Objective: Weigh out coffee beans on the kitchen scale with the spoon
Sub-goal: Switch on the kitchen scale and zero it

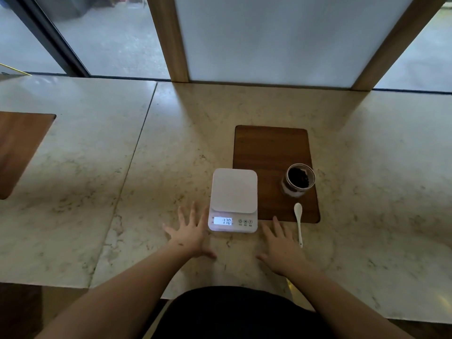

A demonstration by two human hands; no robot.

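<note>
— Marble countertop (244, 106) under both palms, and nothing in either one. The left hand (189, 234) lies flat with fingers spread, just left of the kitchen scale (233, 200), its fingertips close to the scale's near corner, whether touching I cannot tell. The right hand (281, 248) lies flat too, fingers loose, just near and right of the scale.

— Where's the spoon?

— The white spoon (299, 222) lies just right of the right hand, bowl on the near edge of the wooden board (269, 148), handle running toward the person onto the stone. Farther along, on the board's right side, stands the open glass jar of coffee beans (298, 181).

— And the scale is ready?

— Not quite, I'd say. Its display (223, 220) is lit and seems to read something other than zero, though the platform looks bare. No cup or dish sits on it.

— So what would do the step well?

— Zero it first with one of the buttons (245, 221) beside the display. Then the right hand takes the spoon by the handle, since it's nearest. Small scoops, tipped low over the platform's middle, because loose beans could roll off that flat top. Steadying the jar with the left hand would help.
</note>
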